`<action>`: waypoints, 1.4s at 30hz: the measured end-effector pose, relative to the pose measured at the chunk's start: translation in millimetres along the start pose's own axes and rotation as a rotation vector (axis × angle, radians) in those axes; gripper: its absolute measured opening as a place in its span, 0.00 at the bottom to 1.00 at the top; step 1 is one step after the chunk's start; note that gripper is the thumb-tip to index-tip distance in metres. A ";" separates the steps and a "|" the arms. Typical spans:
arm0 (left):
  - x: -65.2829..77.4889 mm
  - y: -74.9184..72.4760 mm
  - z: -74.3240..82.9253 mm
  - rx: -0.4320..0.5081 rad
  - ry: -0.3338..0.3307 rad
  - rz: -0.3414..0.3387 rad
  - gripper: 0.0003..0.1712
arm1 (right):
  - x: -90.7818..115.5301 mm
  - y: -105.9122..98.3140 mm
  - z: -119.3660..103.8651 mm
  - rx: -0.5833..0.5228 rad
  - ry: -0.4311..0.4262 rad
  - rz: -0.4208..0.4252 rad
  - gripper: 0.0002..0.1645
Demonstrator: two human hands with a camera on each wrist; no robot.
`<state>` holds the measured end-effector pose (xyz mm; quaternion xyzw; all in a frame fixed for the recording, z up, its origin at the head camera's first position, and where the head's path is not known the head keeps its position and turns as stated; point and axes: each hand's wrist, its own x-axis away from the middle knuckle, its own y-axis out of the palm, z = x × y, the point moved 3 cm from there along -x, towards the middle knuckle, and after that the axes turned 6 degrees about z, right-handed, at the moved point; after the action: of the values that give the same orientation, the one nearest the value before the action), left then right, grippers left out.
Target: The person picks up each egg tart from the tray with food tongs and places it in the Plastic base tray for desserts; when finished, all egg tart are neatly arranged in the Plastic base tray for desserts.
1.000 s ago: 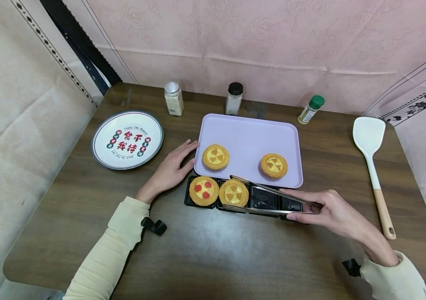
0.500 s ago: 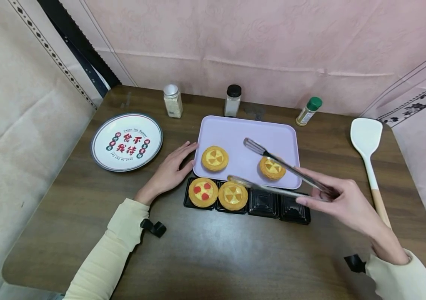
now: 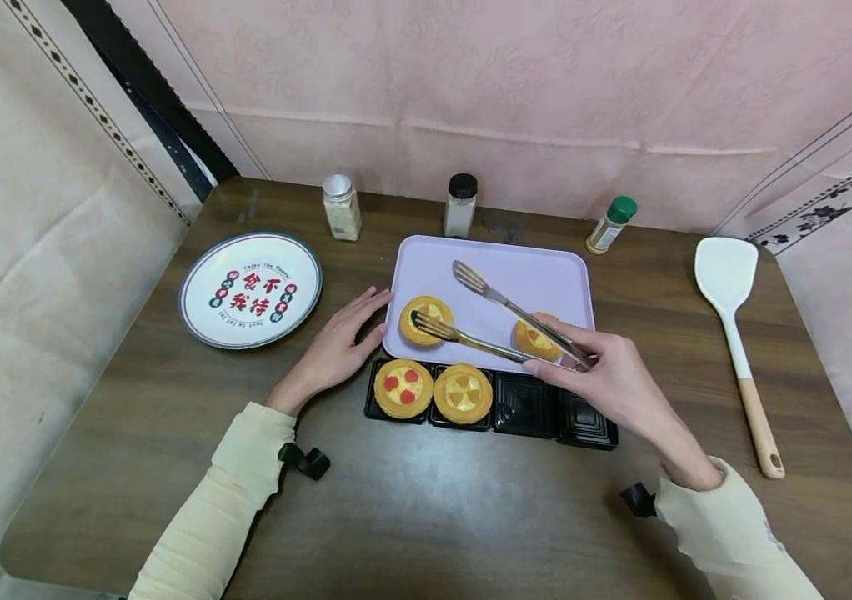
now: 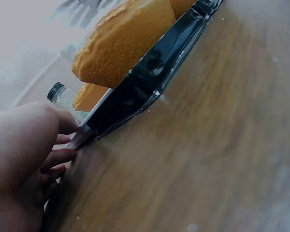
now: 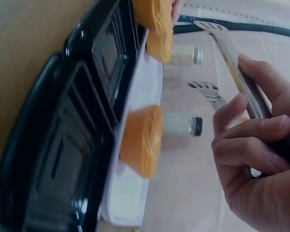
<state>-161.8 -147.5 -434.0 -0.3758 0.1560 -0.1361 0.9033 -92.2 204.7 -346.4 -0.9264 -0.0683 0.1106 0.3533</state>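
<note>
My right hand (image 3: 606, 371) grips metal tongs (image 3: 508, 312) by the handle end, their arms spread apart above a lilac tray (image 3: 501, 258). One tong tip overlaps the left egg tart (image 3: 420, 333) in the head view. The other tart on the tray (image 3: 534, 342) is partly hidden behind the tongs and hand. With fingers extended, my left hand (image 3: 339, 350) touches the tray's left edge. In front of the tray lies a black compartment tray (image 3: 523, 408). A tart with red pieces (image 3: 403, 389) and a yellow-topped tart (image 3: 463, 393) sit in its two left compartments.
A round plate with red lettering (image 3: 249, 292) lies at the left. Behind the tray stand a white-capped jar (image 3: 342, 208), a black-capped jar (image 3: 460, 207) and a green-capped bottle (image 3: 609, 227). A white spatula with a wooden handle (image 3: 734, 333) lies at the right.
My right hand has lifted the tongs off the yellow-topped tart in the black tray, spread them, and swung them left over the lilac tray. My left hand stays at the tray edge.
</note>
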 end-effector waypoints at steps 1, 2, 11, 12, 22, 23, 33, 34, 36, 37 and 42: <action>0.0 0.3 0.1 -0.001 0.001 0.002 0.31 | -1.4 3.7 0.1 0.002 0.006 -0.014 0.34; 0.0 0.6 0.1 -0.001 0.002 0.004 0.31 | -2.6 7.1 0.3 0.003 0.012 -0.029 0.34; -1.3 1.6 0.7 -0.007 0.015 0.012 0.30 | -9.1 21.0 -0.7 0.026 0.031 -0.070 0.36; -1.3 1.7 0.7 -0.007 0.015 0.010 0.30 | -9.4 21.5 -0.7 0.027 0.034 -0.074 0.36; -2.3 1.6 0.7 -0.002 0.021 0.013 0.30 | -11.5 25.0 2.1 0.062 0.029 -0.087 0.36; -2.2 1.5 0.7 -0.001 0.020 0.012 0.30 | -11.6 25.2 2.3 0.066 0.028 -0.086 0.36; -1.1 0.7 0.4 0.001 0.028 0.023 0.30 | -12.2 26.4 0.8 0.060 0.001 -0.096 0.34; -1.1 0.6 0.2 0.000 0.028 0.024 0.30 | -12.2 26.4 0.8 0.060 0.000 -0.097 0.34; -1.2 0.4 0.2 -0.002 0.026 0.022 0.30 | -12.2 26.5 0.8 0.062 0.001 -0.101 0.34; -1.2 0.4 -0.1 -0.002 0.024 0.021 0.30 | -12.1 26.6 0.7 0.063 0.000 -0.102 0.34; -0.4 1.0 -0.9 0.000 0.019 0.016 0.30 | -12.1 27.0 -1.0 0.069 0.000 -0.106 0.34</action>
<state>-162.4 -147.3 -435.3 -0.3734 0.1676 -0.1322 0.9028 -102.4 181.6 -361.8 -0.9088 -0.1134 0.0941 0.3904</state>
